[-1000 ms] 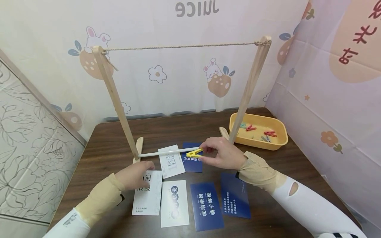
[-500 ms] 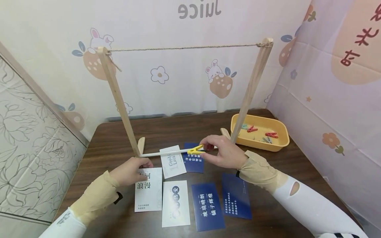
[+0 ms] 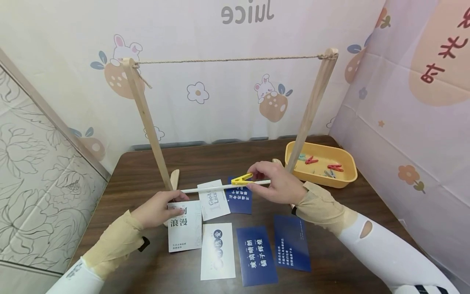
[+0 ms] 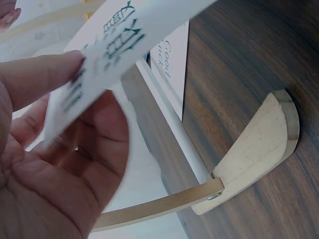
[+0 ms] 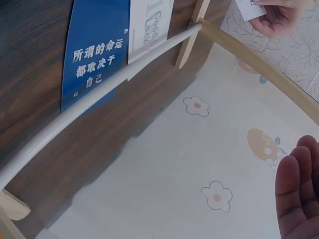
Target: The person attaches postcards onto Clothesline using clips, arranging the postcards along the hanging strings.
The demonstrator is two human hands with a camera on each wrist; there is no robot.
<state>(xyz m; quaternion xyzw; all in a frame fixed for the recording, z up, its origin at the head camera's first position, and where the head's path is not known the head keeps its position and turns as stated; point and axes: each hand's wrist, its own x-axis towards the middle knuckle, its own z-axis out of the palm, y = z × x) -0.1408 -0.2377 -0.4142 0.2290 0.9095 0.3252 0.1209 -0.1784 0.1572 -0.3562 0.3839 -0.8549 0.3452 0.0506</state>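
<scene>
My left hand (image 3: pixel 156 209) pinches the upper left edge of a white card (image 3: pixel 185 234) with dark Chinese characters. The card is raised off the table and tilted, and the left wrist view shows its printed face (image 4: pixel 117 42) with the thumb on it. Between the thumb and fingers of my right hand (image 3: pixel 277 183) is a yellow clothespin (image 3: pixel 241 179), over the white rod. The right wrist view shows only some fingers (image 5: pixel 294 199) of that hand at its edge; the clothespin is out of sight there.
A wooden frame has a twine line (image 3: pixel 227 60) across its top and a white rod (image 3: pixel 214 189) low down. Cards lie below, including a white one (image 3: pixel 218 251) and a blue one (image 3: pixel 257 257). A yellow basket (image 3: pixel 319 179) with several clothespins stands behind right.
My left hand has taken hold of the white card's top and lifted it up and away from me. The yellow clothespin has turned and risen slightly in my right hand.
</scene>
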